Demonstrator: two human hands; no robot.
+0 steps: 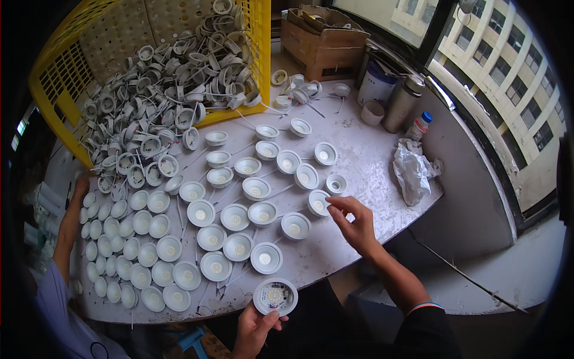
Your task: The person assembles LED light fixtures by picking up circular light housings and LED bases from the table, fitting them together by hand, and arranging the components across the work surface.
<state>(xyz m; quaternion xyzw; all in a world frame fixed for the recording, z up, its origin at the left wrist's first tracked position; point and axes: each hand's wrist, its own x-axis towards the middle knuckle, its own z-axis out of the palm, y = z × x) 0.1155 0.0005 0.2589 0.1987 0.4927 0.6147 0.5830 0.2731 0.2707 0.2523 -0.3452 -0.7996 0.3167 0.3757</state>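
Note:
Near the table's front edge, my left hand is closed on the rim of a round white downlight. Its face is turned up, showing a round LED board with small components around it. Out over the table, my right hand is bent into a pinch. Its fingertips overlap the right rim of another white downlight; whether they grip it or something small, I cannot make out. Just beyond those fingers sits a small white ring-shaped cup. Several more downlights stand in loose rows to the left, thin wires trailing from some.
A yellow crate lies on its side at back left, spilling white lamp housings. Another person's arm reaches in from the left. At back right are a cardboard box, a metal flask and a crumpled plastic bag.

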